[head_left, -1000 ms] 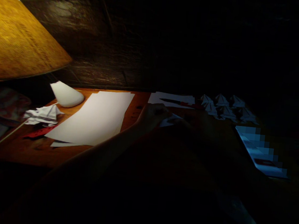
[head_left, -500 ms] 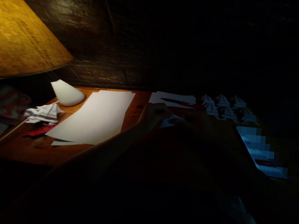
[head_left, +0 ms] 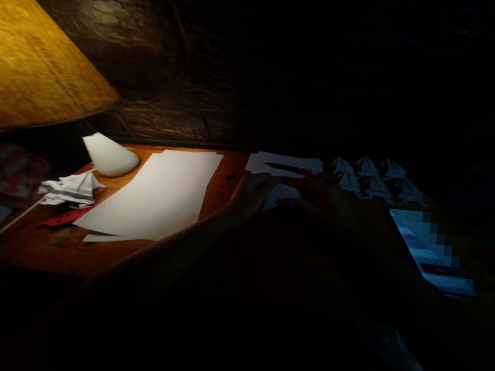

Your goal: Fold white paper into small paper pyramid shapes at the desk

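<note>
A small piece of white paper [head_left: 282, 197] is held between my two hands over the dark middle of the table. My left hand [head_left: 252, 190] grips its left side, fingers closed. On its right side, my right hand [head_left: 314, 198] pinches the paper, though deep shadow hides most of those fingers. Just beyond my hands lies a knife [head_left: 285, 167] with a dark blade and a red handle, resting on white sheets [head_left: 256, 162]. Several folded paper shapes [head_left: 372, 185] with pointed tops stand in rows to the right.
At left a lamp with a yellow shade [head_left: 44, 67] and white base [head_left: 110, 156] lights a stack of blank paper [head_left: 154, 194]. Beside it are crumpled striped paper [head_left: 72, 188] and a red object [head_left: 65, 216]. A glowing screen [head_left: 431, 253], partly pixelated, lies at right.
My left hand has lowered and flattened against the paper's left side. More of the paper's face shows between my hands now. The other things stay where they were.
</note>
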